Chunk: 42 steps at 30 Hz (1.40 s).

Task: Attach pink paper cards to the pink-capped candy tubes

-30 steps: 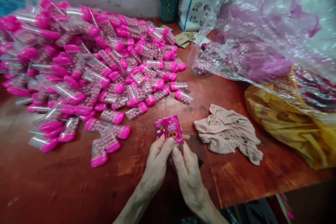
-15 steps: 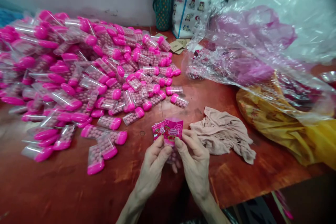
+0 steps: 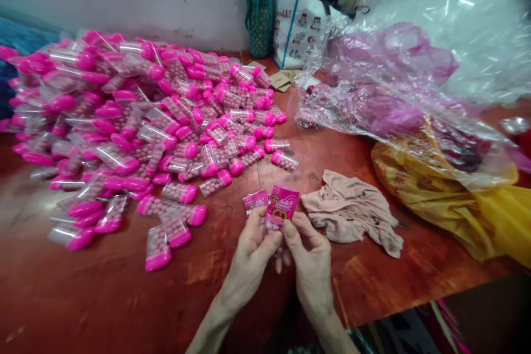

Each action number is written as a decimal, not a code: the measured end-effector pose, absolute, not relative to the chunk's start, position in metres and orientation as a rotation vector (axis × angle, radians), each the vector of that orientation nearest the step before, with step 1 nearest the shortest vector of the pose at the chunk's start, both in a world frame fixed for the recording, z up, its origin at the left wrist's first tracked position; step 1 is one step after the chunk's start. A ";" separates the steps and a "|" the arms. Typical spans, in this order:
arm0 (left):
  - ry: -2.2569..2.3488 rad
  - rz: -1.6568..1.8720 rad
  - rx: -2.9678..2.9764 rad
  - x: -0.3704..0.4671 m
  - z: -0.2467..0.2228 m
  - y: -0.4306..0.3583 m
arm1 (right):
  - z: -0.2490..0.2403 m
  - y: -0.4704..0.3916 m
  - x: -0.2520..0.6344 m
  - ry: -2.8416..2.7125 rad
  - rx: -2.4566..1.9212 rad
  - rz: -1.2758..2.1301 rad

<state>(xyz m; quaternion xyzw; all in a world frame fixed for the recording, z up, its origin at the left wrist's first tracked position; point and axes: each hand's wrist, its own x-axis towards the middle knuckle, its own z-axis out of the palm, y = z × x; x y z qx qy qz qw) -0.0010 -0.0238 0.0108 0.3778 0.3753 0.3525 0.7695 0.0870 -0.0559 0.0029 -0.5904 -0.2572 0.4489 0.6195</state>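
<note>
Close together near the front edge of the red-brown wooden table, both hands work on small pink printed stickers. The left hand pinches one pink sticker between thumb and fingertips, its grip narrow and closed on the lower edge. The right hand likewise holds a second pink sticker, which overlaps the first slightly and stands a little higher; fingers curl under it. Something small and pale pink seems tucked below the hands, perhaps a candy tube, but the fingers hide it and I cannot tell.

These stickers look thin, light and floppy, likely to bend or stick to skin, so I judge a light pinch at an edge or corner suits them best rather than any squeeze across the printed face.

Left of the hands, a big heap of clear candy tubes with pink caps spreads across the table, its far left cut off by the frame. Just right of the hands lies a crumpled beige cloth. Farther right, a yellow plastic bag sits under a clear plastic bag whose pink contents are blurred. A printed tote bag stands against the wall.
</note>
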 end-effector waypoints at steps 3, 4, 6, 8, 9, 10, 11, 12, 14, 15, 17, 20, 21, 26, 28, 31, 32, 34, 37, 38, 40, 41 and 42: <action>0.832 0.681 0.908 -0.005 0.013 -0.026 | 0.005 -0.053 0.095 -0.523 -1.237 1.226; 0.828 0.662 0.925 -0.006 0.014 -0.027 | 0.006 -0.052 0.096 -0.492 -1.217 1.281; 0.806 0.630 0.938 -0.008 0.015 -0.029 | 0.006 -0.050 0.096 -0.435 -1.210 1.344; 0.795 0.630 0.929 -0.008 0.015 -0.030 | 0.005 -0.051 0.094 -0.419 -1.232 1.352; 0.796 0.637 0.925 -0.007 0.015 -0.031 | 0.005 -0.051 0.093 -0.423 -1.257 1.328; 0.804 0.654 0.929 -0.007 0.014 -0.032 | 0.004 -0.053 0.091 -0.435 -1.294 1.286; 0.821 0.685 0.944 -0.006 0.013 -0.033 | 0.004 -0.054 0.088 -0.455 -1.340 1.237; 0.845 0.723 0.967 -0.005 0.012 -0.033 | 0.003 -0.056 0.086 -0.478 -1.387 1.188; 0.890 0.787 1.010 -0.003 0.009 -0.034 | 0.003 -0.060 0.082 -0.501 -1.448 1.138; 0.899 0.810 1.014 -0.002 0.009 -0.034 | 0.003 -0.061 0.080 -0.498 -1.449 1.145; 0.880 0.807 0.978 -0.001 0.009 -0.034 | 0.004 -0.062 0.080 -0.457 -1.390 1.180; 0.804 0.732 0.881 -0.001 0.011 -0.032 | 0.006 -0.058 0.086 -0.329 -1.238 1.238; 0.779 0.698 0.852 -0.001 0.012 -0.031 | 0.007 -0.055 0.089 -0.278 -1.202 1.245; 0.703 0.592 0.813 -0.001 0.013 -0.030 | 0.010 -0.046 0.099 -0.148 -1.177 1.222; 0.709 0.621 0.821 0.000 0.011 -0.032 | 0.008 -0.047 0.100 -0.169 -1.196 1.219; 0.759 0.668 0.815 0.002 0.008 -0.036 | 0.002 -0.049 0.095 -0.223 -1.257 1.242; 0.779 0.680 0.809 0.002 0.006 -0.037 | -0.001 -0.050 0.092 -0.235 -1.275 1.247; 0.816 0.701 0.798 0.002 0.005 -0.038 | -0.005 -0.052 0.086 -0.250 -1.302 1.240; 0.833 0.732 0.785 0.003 0.005 -0.037 | -0.008 -0.054 0.081 -0.261 -1.291 1.238; 0.829 0.734 0.786 0.003 0.005 -0.037 | -0.008 -0.054 0.081 -0.257 -1.276 1.251; 0.822 0.731 0.784 0.004 0.007 -0.035 | -0.007 -0.055 0.084 -0.245 -1.239 1.299; 0.818 0.728 0.783 0.005 0.008 -0.034 | -0.006 -0.055 0.086 -0.244 -1.217 1.330; 0.817 0.725 0.785 0.005 0.008 -0.033 | -0.004 -0.055 0.089 -0.249 -1.193 1.356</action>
